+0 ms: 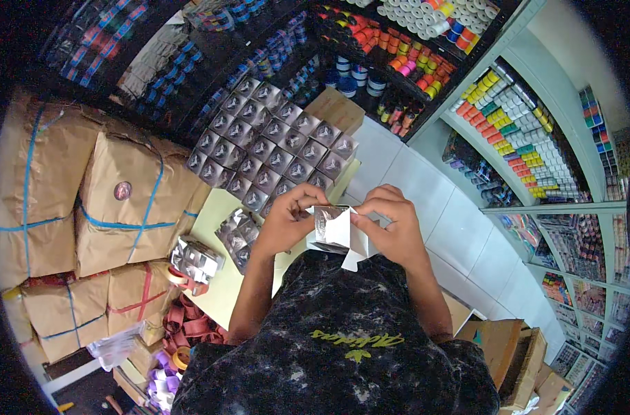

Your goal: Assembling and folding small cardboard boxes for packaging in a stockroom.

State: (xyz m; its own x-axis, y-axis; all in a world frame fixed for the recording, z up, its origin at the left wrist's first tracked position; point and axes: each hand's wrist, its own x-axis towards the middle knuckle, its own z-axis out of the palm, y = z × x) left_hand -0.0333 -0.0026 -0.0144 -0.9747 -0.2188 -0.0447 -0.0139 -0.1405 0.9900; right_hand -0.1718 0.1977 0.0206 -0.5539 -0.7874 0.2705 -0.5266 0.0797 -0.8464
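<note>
Close to my body, both hands hold a small silver-and-white cardboard box [332, 232]. Its white inner flaps stick out on the right and at the bottom. My left hand [289, 218] grips the left side with bent fingers. With thumb and fingers pinched, my right hand [392, 223] holds a white flap at the upper right. Whether anything is inside the box cannot be seen. Just beyond my hands, many like silver-grey boxes [263, 142] stand in rows on a pale yellow table [214, 294]. A smaller group of boxes [237, 238] lies beside my left forearm.
Flattened silver cartons [196, 261] and a tape roll [183, 279] lie at the table's left edge. Brown paper parcels [124, 200] tied with blue cord are stacked at left. Thread-spool shelves [522, 131] line the right. Open cardboard boxes [501, 353] stand at lower right.
</note>
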